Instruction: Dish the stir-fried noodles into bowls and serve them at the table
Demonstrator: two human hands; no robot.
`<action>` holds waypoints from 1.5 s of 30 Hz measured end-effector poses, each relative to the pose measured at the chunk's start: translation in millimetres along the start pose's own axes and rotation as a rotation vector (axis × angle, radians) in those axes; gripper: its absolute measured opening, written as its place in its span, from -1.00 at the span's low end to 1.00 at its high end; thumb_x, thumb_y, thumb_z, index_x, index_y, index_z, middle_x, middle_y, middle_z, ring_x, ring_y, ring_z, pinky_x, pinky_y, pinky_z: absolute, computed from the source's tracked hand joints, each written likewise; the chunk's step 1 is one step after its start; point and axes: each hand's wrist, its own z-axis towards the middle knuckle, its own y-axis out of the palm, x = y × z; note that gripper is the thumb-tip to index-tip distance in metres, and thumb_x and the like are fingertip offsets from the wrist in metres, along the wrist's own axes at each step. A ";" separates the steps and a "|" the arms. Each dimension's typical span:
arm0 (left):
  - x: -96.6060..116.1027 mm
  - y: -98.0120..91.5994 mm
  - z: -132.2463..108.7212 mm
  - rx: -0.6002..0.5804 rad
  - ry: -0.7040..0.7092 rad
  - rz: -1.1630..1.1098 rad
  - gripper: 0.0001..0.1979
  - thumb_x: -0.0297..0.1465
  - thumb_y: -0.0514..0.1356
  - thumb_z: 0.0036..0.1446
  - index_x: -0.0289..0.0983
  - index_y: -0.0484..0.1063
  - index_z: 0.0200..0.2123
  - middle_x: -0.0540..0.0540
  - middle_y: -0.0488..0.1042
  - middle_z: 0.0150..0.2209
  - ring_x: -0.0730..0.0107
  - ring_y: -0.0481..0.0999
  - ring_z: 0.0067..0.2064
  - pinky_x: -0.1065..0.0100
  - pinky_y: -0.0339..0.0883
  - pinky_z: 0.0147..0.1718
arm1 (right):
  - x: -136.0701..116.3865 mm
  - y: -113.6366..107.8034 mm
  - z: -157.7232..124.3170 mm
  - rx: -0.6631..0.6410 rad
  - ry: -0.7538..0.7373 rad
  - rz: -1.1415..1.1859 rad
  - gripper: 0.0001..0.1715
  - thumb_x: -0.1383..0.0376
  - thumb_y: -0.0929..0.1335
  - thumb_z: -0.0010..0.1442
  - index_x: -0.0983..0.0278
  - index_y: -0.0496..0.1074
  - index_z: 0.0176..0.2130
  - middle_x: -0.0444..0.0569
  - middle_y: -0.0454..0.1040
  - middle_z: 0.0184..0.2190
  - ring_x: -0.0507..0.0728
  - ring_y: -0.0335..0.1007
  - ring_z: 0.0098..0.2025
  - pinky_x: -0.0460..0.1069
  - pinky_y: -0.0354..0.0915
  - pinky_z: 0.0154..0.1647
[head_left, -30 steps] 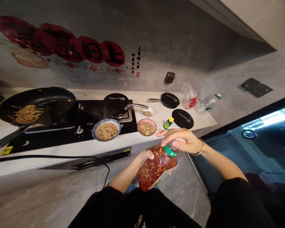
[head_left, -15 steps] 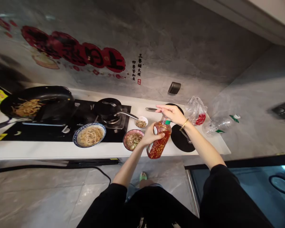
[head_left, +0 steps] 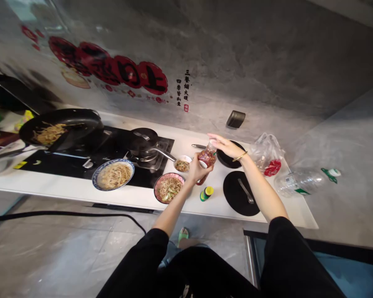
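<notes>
My left hand [head_left: 199,167] is wrapped round a clear bottle of red chili sauce [head_left: 207,156], held above the counter. The bottle leans, its clear top pointing away from me. Over that top, my right hand [head_left: 224,145] lies with its fingers stretched out; I cannot tell how firmly it touches. A small white bowl of chopped topping [head_left: 182,164] stands just left of the bottle. Closer to me, a pink-rimmed bowl of noodles [head_left: 169,188] sits beside my left wrist. A small green bottle with a yellow cap [head_left: 207,193] stands below my left hand.
A blue-rimmed bowl of noodles [head_left: 113,175] rests at the hob's front edge. On the hob are a lidded saucepan [head_left: 143,140] and a large wok [head_left: 77,118]. To the right lie a black round mat [head_left: 240,192], a plastic bag [head_left: 267,153] and a big clear bottle [head_left: 298,182].
The sauce bottle has moved away from me and tipped, so less of its side shows. The yellow-capped bottle has come into sight. The whole view has shifted slightly.
</notes>
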 end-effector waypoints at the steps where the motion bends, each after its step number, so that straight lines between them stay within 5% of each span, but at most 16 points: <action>1: -7.3 6.6 1.5 0.000 -0.006 -0.028 -0.36 -0.23 0.37 -0.15 -0.27 0.22 -0.01 -0.19 0.51 -0.15 0.15 0.54 -0.14 0.22 0.37 -0.13 | 5.9 -5.4 -1.4 -0.062 -0.006 -0.071 -0.43 0.11 0.30 0.25 0.27 0.30 0.19 0.03 0.42 0.12 0.11 0.38 0.10 0.04 0.23 0.17; 7: -64.3 46.3 2.0 -0.175 0.008 -0.131 -0.32 -0.31 0.38 -0.19 -0.29 0.21 0.02 -0.18 0.49 -0.12 0.18 0.52 -0.11 0.24 0.36 -0.12 | 39.6 -10.5 -9.4 -0.261 0.067 -0.686 -0.49 0.09 0.39 0.18 0.30 0.37 0.04 -0.01 0.58 -0.34 0.13 0.52 -0.28 -0.04 0.30 -0.14; 13: -100.1 71.7 -6.0 -0.287 -0.052 -0.124 -0.35 -0.33 0.39 -0.23 -0.29 0.24 -0.04 -0.14 0.48 -0.15 0.20 0.50 -0.14 0.24 0.37 -0.14 | 66.8 32.3 -11.9 -0.298 0.213 -0.974 -0.50 0.03 0.25 0.30 0.35 0.26 0.04 0.19 0.56 -0.18 0.23 0.52 -0.13 -0.04 0.28 -0.19; 21: -98.5 88.2 3.8 -0.372 -0.087 -0.105 -0.20 -0.38 0.42 -0.32 -0.38 0.25 0.06 -0.38 0.42 -0.01 -0.09 0.43 0.03 0.01 0.29 0.02 | 86.1 65.2 -22.1 0.029 0.590 -0.979 -0.48 0.03 0.16 0.34 0.40 0.19 0.03 0.28 0.56 -0.25 0.32 0.54 -0.14 0.04 0.32 -0.20; 25: -80.7 52.4 8.5 -0.407 -0.146 -0.248 0.03 -0.35 0.49 -0.46 -0.44 0.23 0.17 -0.49 0.26 0.17 -0.26 0.13 0.28 -0.12 0.02 0.22 | 66.0 58.6 -30.1 0.095 0.674 -0.921 -0.35 -0.10 0.15 0.29 0.41 0.20 0.02 0.32 0.54 -0.24 0.36 0.53 -0.16 0.10 0.33 -0.20; 28: -66.9 -12.2 1.3 -0.426 -0.112 -0.420 -0.19 -0.23 0.44 -0.23 -0.33 0.34 0.13 -0.39 0.35 0.14 -0.12 0.23 0.26 -0.01 0.13 0.18 | 32.7 65.9 -31.5 0.285 0.570 -0.830 -0.35 -0.14 0.13 0.27 0.35 0.23 -0.02 0.23 0.53 -0.28 0.34 0.52 -0.24 0.11 0.32 -0.25; 31: -56.8 -102.5 -18.0 -0.393 -0.086 -0.474 -0.45 -0.11 0.29 0.03 -0.30 0.46 0.03 -0.32 0.47 0.04 0.02 0.45 0.09 0.11 0.33 0.03 | -9.1 108.8 -20.8 0.394 0.209 -0.542 -0.51 -0.08 0.12 0.30 0.26 0.28 -0.17 0.03 0.49 -0.41 0.20 0.46 -0.36 0.02 0.30 -0.31; 34: -53.0 -213.1 -46.7 -0.237 -0.090 -0.551 -0.46 -0.08 0.18 0.14 -0.34 0.45 0.04 -0.31 0.49 0.03 0.05 0.50 0.04 0.13 0.35 0.02 | -51.3 189.1 7.7 0.149 -0.060 -0.226 -0.59 -0.04 0.16 0.30 0.21 0.29 -0.28 -0.07 0.45 -0.46 0.11 0.41 -0.41 -0.05 0.29 -0.34; 37: -63.5 -340.4 -74.7 0.129 -0.104 -0.318 -0.54 -0.11 0.17 0.15 -0.31 0.49 -0.02 -0.24 0.54 -0.04 0.11 0.52 0.01 0.16 0.35 0.02 | -93.9 283.8 62.0 -0.091 -0.109 -0.142 -0.65 0.01 0.19 0.28 0.22 0.31 -0.25 -0.08 0.48 -0.43 0.10 0.44 -0.39 -0.06 0.31 -0.30; 41: -116.0 -519.4 -89.3 0.695 -0.178 0.282 -0.60 -0.19 0.13 0.16 -0.31 0.51 -0.05 -0.21 0.54 -0.04 0.14 0.49 0.02 0.14 0.29 0.08 | -158.3 407.7 174.2 -0.146 -0.056 -0.339 -0.63 0.06 0.21 0.28 0.26 0.24 -0.06 0.05 0.52 -0.24 0.19 0.50 -0.18 0.02 0.33 -0.12; 43: -157.0 -599.0 -81.7 0.768 -0.306 0.529 -0.60 -0.20 0.12 0.15 -0.32 0.50 -0.05 -0.23 0.53 -0.02 0.10 0.47 0.05 0.13 0.26 0.09 | -188.1 466.8 235.7 -0.126 0.022 -0.455 -0.53 0.05 0.22 0.28 0.32 0.18 0.04 0.19 0.47 -0.08 0.26 0.47 -0.07 0.09 0.32 -0.06; 45: -200.6 -662.1 -65.4 0.658 -0.467 0.639 -0.58 -0.17 0.15 0.11 -0.35 0.50 -0.08 -0.28 0.54 -0.05 0.06 0.48 0.02 0.15 0.30 0.04 | -209.1 520.0 290.3 -0.129 0.135 -0.525 -0.39 0.05 0.25 0.26 0.39 0.10 0.12 0.35 0.35 0.05 0.31 0.44 0.00 0.11 0.32 -0.04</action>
